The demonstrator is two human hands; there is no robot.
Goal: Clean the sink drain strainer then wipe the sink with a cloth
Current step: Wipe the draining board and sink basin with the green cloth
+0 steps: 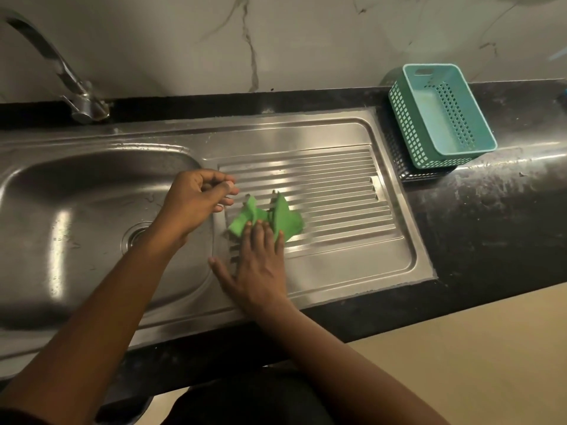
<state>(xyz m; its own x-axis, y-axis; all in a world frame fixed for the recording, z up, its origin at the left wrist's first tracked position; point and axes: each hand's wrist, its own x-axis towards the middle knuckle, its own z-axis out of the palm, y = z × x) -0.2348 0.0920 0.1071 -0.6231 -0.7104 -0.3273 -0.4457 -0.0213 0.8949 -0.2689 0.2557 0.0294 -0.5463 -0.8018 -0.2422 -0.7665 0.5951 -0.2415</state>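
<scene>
My right hand [257,265] lay flat on the ribbed drainboard [337,185] of the steel sink [101,142], fingers straight and spread, the fingertips pressing down on the near edge of the green cloth [270,217]. The cloth sat crumpled on the left part of the drainboard, just beside the basin, with two corners sticking up.

My left hand [196,197] hung above the strip between basin and drainboard, close to the cloth but not touching it. Its fingers were curled in toward the thumb (I could make out nothing held between them).

The drain [138,237] showed as a round metal ring in the basin floor, half hidden behind my left forearm, so I could not tell whether the strainer was seated in it. Water drops and streaks lay on the basin floor and rim.

The faucet [55,65] rose at the back left corner, its spout arching out of the top left of the view. To the right, on the black countertop [491,210], a teal basket [441,115] stood tilted on top of a darker basket [426,174], well apart from the cloth. A marble wall [276,41] ran behind everything.
</scene>
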